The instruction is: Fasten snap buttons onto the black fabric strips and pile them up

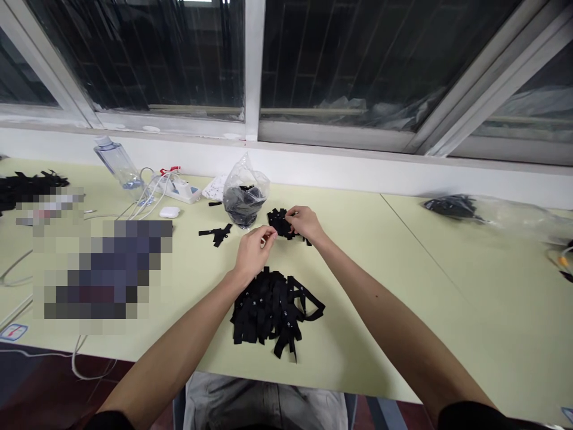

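Observation:
My left hand [254, 254] is closed in a pinch, thumb against fingertips, just above the table. What it holds, if anything, is too small to make out. Close beside it, my right hand [306, 223] also pinches, its fingertips over a small pile of black fabric strips [278, 222]; I cannot see what is between them. Nearer to me lies a larger heap of black fabric strips [268, 307], some folded into loops and bearing small white marks. A few loose black strips [218, 234] rest left of my hands.
Behind my hands stands a clear plastic bag [245, 200] with black pieces inside. To the left are a water bottle [120, 164], a white power strip [181, 190] with cables and a white earphone case [169, 212]. Another plastic bag [492, 215] lies far right.

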The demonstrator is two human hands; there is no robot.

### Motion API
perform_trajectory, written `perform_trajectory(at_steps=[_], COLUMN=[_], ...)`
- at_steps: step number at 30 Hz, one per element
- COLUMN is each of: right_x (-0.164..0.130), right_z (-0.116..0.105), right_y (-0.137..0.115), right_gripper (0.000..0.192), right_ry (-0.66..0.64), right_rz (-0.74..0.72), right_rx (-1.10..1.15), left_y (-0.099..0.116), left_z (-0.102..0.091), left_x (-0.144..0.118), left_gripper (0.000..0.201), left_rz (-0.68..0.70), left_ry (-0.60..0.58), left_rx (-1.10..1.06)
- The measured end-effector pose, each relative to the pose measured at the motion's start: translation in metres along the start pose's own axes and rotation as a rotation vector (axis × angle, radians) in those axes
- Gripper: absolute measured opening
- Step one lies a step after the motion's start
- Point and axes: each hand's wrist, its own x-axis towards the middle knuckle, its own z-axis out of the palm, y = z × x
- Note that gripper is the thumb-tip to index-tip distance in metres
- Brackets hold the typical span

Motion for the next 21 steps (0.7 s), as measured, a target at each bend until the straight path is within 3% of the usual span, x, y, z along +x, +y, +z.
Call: perform_trajectory(at_steps=[10,14,15,18,21], right_x=[-0.017,-0.038,-0.047,-0.077,-0.104], right_z=[-0.016,-0.024,-0.027,-0.034,-0.039], right_y=[-0.004,-0.007,-0.007,-0.003,0.007], right_gripper=[0.011,0.012,0.014,0.02,0.021], right_ry=[-0.041,-0.019,-0.086,-0.488,-0.655], right_rz=[-0.141,-0.28,-0.326,-0.349,-0.291], right_rx=[0.038,-0.069,-0.08,-0.062,-0.022], left_y=[0.0,0.0,0.001,0.002,0.002], left_z=[0.001,0.0,-0.001,-0.002,-0.002], left_x=[-0.001,0.0,0.0,0.0,0.0], left_gripper=[0.014,0.015,0.015,0.016,0.018], left_rz=[-0.004,-0.007,-0.006,0.0,0.007], left_ry=[-0.009,-0.005,-0.007,-0.025,-0.052], left_rx=[0.02,0.033,0.037,0.061,0.089])
